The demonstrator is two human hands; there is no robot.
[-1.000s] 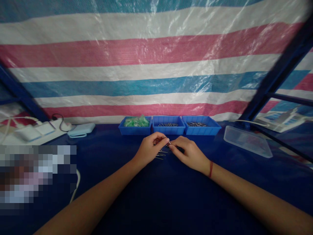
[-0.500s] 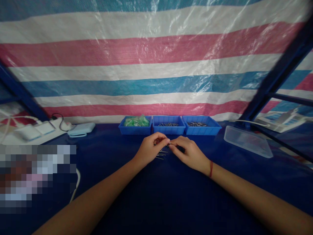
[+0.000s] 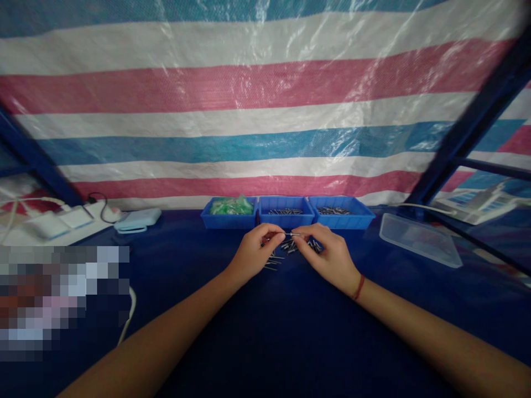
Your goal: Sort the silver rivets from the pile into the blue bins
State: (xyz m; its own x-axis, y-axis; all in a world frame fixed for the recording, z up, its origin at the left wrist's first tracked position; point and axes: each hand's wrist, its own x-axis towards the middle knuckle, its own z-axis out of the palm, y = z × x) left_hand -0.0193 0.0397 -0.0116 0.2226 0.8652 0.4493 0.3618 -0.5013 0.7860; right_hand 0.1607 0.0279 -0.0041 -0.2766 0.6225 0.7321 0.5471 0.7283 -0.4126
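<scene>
My left hand [image 3: 258, 250] is closed in a pinch on one end of a thin silvery metal pin [image 3: 289, 234]. At the pin's other end, the thumb and fingers of my right hand [image 3: 326, 251] are also pinched. The pin lies level between the two fingertips, just above the table; its ends are hidden by the fingers. Below my right hand is a pile of small dark and silvery metal pieces [image 3: 293, 246], partly covered by the hand. Several long thin pins [image 3: 274, 261] lie beside my left hand, partly hidden by it.
Three blue bins stand behind my hands: a left bin [image 3: 230, 221] with green-tinted plastic bags, a middle bin [image 3: 286, 221] and a right bin [image 3: 344, 221] with small metal parts. A clear plastic lid [image 3: 421, 240] lies right. Left are a light-blue case [image 3: 139, 219] and a power strip [image 3: 97, 215].
My right hand has shifted slightly right and up, its fingers drawing apart from my left fingertips. The pin between them and more of the pile below now show. My left hand has stayed nearly still.
</scene>
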